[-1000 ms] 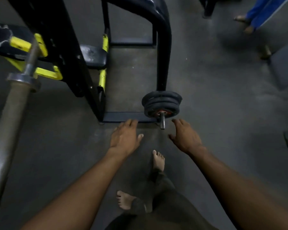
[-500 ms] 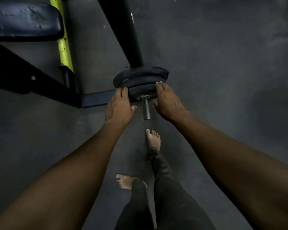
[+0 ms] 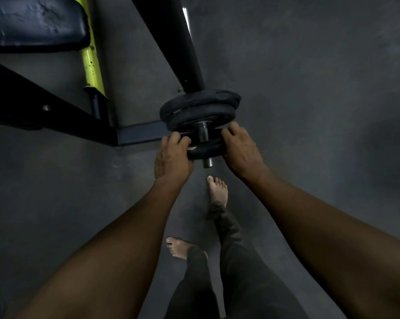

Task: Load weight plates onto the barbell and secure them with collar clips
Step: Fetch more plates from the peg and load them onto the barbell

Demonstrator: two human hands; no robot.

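A short steel storage peg (image 3: 207, 161) sticks out from a dark machine frame. Two black weight plates (image 3: 200, 105) remain stacked at its base. A smaller black weight plate (image 3: 205, 150) sits out near the peg's tip, apart from the stack. My left hand (image 3: 171, 155) grips its left rim and my right hand (image 3: 241, 148) grips its right rim. The peg still passes through the plate's hole. No barbell or collar clip is visible in this view.
A dark machine upright (image 3: 182, 49) rises behind the plates. A yellow post (image 3: 92, 63) and a padded blue seat (image 3: 33, 24) stand at upper left, above a dark frame rail (image 3: 134, 135) on the grey floor. My bare feet (image 3: 217, 189) are just below the peg.
My hands reached the plate stack, closed on the front plate's rim and slid it outward along the peg, away from the other two. The camera came closer and looks more steeply down.
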